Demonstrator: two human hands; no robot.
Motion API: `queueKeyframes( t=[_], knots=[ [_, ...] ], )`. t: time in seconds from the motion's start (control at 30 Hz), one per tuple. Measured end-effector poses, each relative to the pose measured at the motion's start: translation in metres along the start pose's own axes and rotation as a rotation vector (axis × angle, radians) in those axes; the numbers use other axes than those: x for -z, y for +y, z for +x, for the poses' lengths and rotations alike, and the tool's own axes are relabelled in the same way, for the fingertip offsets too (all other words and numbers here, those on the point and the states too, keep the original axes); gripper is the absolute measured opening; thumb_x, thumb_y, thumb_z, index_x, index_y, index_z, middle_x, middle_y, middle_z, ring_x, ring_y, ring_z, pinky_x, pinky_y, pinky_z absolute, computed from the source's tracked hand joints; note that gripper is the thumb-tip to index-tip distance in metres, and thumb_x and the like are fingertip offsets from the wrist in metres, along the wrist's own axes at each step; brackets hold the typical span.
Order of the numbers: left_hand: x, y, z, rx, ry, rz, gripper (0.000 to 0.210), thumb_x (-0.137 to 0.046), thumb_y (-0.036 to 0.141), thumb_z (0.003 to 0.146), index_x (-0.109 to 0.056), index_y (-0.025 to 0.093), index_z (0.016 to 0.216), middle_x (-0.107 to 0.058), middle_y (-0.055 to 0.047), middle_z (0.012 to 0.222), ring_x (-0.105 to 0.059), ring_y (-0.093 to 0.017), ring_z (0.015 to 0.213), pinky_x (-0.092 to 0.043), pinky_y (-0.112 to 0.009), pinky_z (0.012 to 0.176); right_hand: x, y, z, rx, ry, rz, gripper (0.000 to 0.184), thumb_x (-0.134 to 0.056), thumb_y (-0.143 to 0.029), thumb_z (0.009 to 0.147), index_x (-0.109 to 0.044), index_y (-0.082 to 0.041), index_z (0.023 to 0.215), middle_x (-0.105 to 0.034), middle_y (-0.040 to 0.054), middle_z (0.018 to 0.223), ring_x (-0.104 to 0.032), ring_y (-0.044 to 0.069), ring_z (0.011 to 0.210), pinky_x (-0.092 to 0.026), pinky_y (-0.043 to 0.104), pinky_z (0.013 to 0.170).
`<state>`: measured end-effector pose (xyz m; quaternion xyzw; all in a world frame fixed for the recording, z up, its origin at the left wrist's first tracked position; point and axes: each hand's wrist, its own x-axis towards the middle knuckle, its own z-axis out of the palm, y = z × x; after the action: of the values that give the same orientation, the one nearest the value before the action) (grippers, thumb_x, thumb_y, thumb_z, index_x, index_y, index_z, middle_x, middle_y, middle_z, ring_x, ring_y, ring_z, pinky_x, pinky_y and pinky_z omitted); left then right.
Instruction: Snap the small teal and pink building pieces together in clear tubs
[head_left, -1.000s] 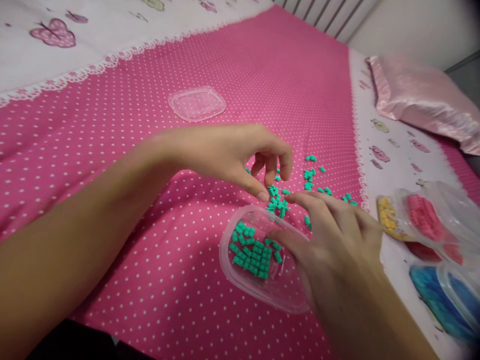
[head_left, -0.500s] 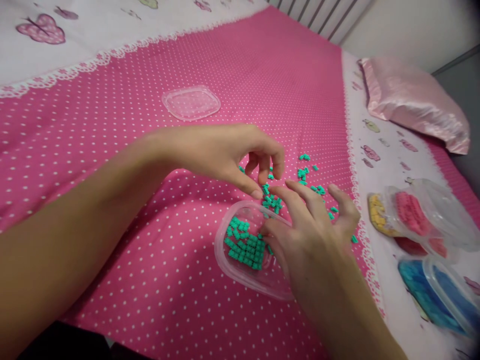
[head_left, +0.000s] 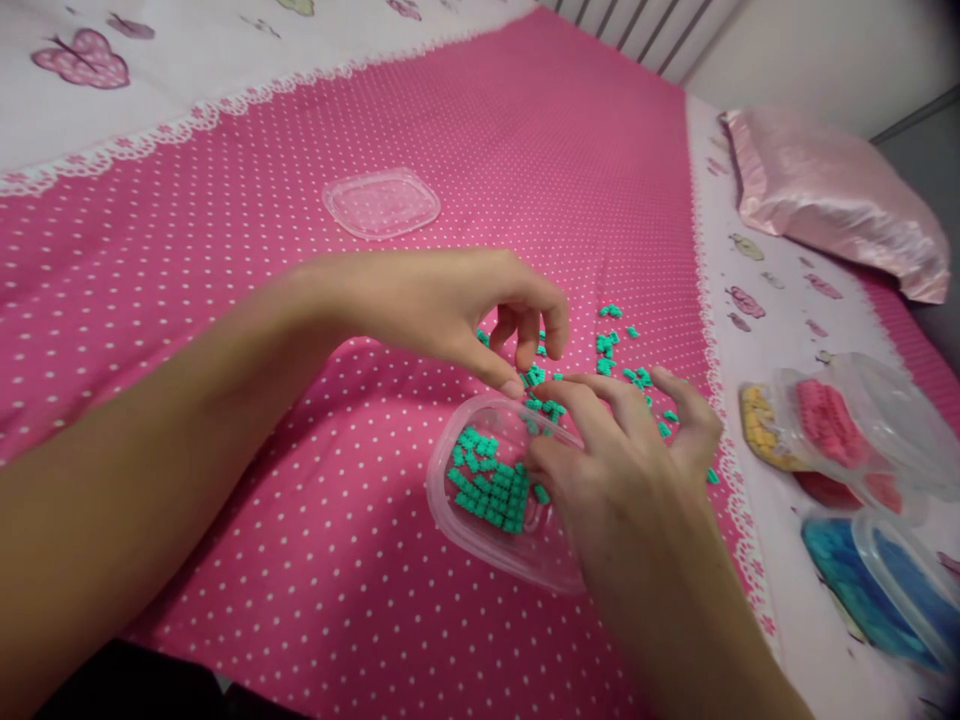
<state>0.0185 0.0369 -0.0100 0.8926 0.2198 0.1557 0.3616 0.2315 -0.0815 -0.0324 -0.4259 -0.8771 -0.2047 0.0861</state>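
A clear plastic container (head_left: 450, 530) stands on the pink dotted bedspread. Inside it, small green building bricks (head_left: 491, 490) lie in a neat block with looser ones beside it. My left hand (head_left: 480, 310) is just beyond the container, fingers curled and thumb apart from them, nothing visible between. Reaching over the container's right side is my right hand (head_left: 630, 470); its fingers are spread and hide part of the rim. More loose green bricks (head_left: 547, 408) are scattered beneath and beyond both hands. One brick (head_left: 541, 494) sits alone in the container near my right thumb.
A clear lid (head_left: 381, 203) lies flat beyond my left forearm. To the right are open tubs of yellow (head_left: 766, 428), pink (head_left: 829, 422) and blue pieces (head_left: 862, 580). A shiny pink pillow (head_left: 840, 190) rests at the far right.
My right hand has shifted slightly, its index finger lower and flatter, and the lone brick by its thumb shows more fully. My left hand has stayed in place.
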Motion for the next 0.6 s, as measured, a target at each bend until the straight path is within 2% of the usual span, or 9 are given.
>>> queueKeyframes(
  t=[0.1,0.3,0.47,0.6],
  knots=[
    [0.0003,-0.0003,-0.0005,0.016,0.000,0.002,0.028,-0.077,0.037,0.084,-0.072,0.025,0.109,-0.074,0.002,0.097,-0.066,-0.015,0.088,-0.046,-0.022,0.075,-0.0001,-0.0002,0.0004,-0.007,0.025,0.004,0.033,-0.058,-0.008,0.097,-0.073,-0.026,0.073,-0.078,0.0026,0.117,-0.067,0.027,0.115,-0.033,0.060,0.110],
    [0.0003,0.0007,0.0004,0.035,-0.008,0.033,0.029,-0.075,0.040,0.086,-0.071,0.025,0.110,-0.075,0.001,0.100,-0.067,-0.016,0.090,-0.046,-0.022,0.076,0.0021,-0.0003,0.0011,0.009,-0.026,0.017,0.029,-0.055,-0.011,0.099,-0.077,-0.026,0.087,-0.076,0.0055,0.119,-0.067,0.027,0.114,-0.035,0.059,0.109],
    [0.0001,0.0011,0.0006,0.007,-0.001,0.035,0.025,-0.075,0.038,0.086,-0.072,0.024,0.107,-0.075,0.001,0.099,-0.067,-0.016,0.089,-0.046,-0.021,0.073,-0.0047,-0.0046,-0.0003,-0.054,0.045,0.027,0.034,-0.060,-0.007,0.095,-0.073,-0.026,0.070,-0.077,0.0037,0.119,-0.067,0.027,0.116,-0.031,0.060,0.113],
    [0.0000,0.0005,0.0000,0.020,-0.004,0.036,0.026,-0.074,0.038,0.086,-0.072,0.025,0.108,-0.075,0.001,0.099,-0.067,-0.016,0.088,-0.046,-0.022,0.073,-0.0019,-0.0006,-0.0015,-0.006,0.002,0.015,0.032,-0.060,-0.008,0.095,-0.071,-0.026,0.071,-0.076,0.0038,0.121,-0.066,0.028,0.116,-0.032,0.061,0.111]
  ],
)
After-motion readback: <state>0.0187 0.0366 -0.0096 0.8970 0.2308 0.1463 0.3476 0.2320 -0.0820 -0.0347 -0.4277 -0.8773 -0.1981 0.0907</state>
